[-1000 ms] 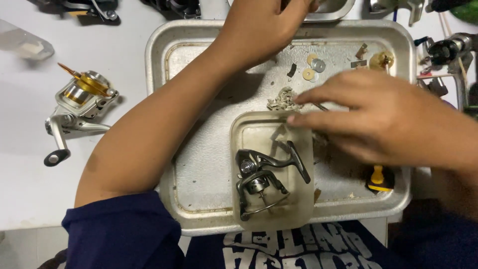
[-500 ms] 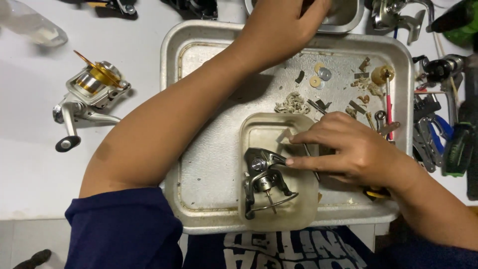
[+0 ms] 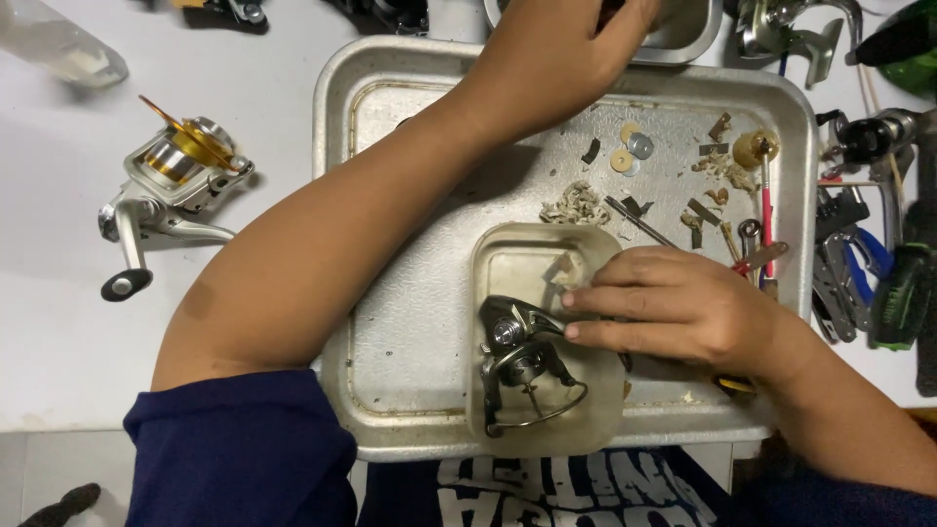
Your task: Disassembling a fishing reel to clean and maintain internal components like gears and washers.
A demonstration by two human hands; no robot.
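My right hand (image 3: 673, 304) lies over the right side of a small clear plastic tub (image 3: 508, 262), fingertips touching a dark grey fishing reel body (image 3: 517, 356) that lies inside it. The tub stands on a big metal tray (image 3: 410, 342). My left hand (image 3: 566, 44) reaches across the tray to its far edge, at a metal bowl (image 3: 683, 34); whether it grips anything is hidden. Small washers (image 3: 630, 151), screws and other reel parts lie scattered on the tray's far right.
A silver and gold spinning reel (image 3: 166, 185) lies on the white table to the left. A clear bottle (image 3: 59, 49) sits at the far left corner. Pliers and tools (image 3: 859, 273) crowd the right edge, and a red-handled tool (image 3: 766, 205) lies in the tray.
My right hand moved from the tray's middle right down onto the tub and settled on the reel body. My left arm stayed stretched toward the far bowl.
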